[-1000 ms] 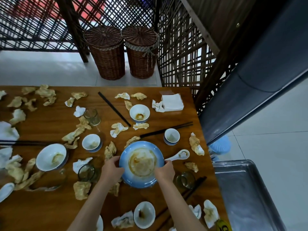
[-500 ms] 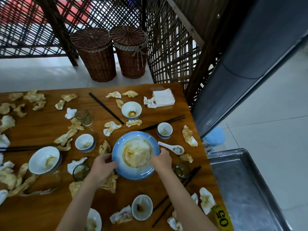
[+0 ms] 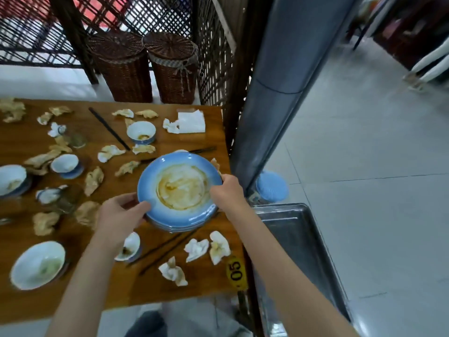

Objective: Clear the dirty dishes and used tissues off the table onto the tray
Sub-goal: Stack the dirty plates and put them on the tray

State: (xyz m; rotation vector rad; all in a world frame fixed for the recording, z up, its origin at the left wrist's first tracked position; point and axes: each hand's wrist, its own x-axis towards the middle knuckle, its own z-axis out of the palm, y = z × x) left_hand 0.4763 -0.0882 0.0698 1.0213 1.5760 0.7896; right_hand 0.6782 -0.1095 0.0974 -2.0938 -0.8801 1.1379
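Gripping one blue plate [image 3: 179,188], two hands' fingers [image 3: 136,207] curled on opposite rims, beside one metal tray [image 3: 298,239].

At four o'clock from my right hand [image 3: 227,190] the steel tray [image 3: 306,242] lies bare and open. Toward twelve, chopsticks [image 3: 109,128], a small bowl [image 3: 141,132] and crumpled tissues [image 3: 110,152] crowd the counter [image 3: 170,283]; the lattice screen [image 3: 213,69] blocks two o'clock.

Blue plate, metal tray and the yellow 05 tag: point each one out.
blue plate [image 3: 179,188], head view, on its sauce-stained centre.
metal tray [image 3: 295,229], head view, on the bare floor of the tray near its far end.
yellow 05 tag [image 3: 235,271], head view, on the printed number at the table's corner.
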